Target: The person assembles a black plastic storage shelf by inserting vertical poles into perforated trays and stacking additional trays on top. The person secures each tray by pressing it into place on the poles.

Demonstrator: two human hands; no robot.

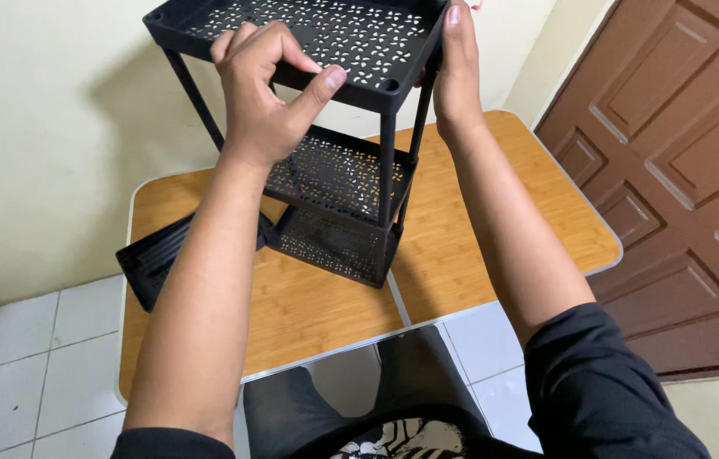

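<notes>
1. Rack (338,183), black, 3 perforated tiers, upright on wooden counter (495,246).
2. Left hand (262,89): grip closed around top tier's front edge.
3. Right hand (457,72): grip flat against top tier's right side.
4. Spare black tray (155,255) at counter's left edge.

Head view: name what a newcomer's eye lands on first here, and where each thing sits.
A black three-tier rack with perforated shelves stands mid-frame on a wooden folding table. The left hand grips the front rim of its top shelf, and the right hand presses the shelf's right side. A spare black shelf lies at the table's left edge, and a brown panelled door fills the right.
</notes>
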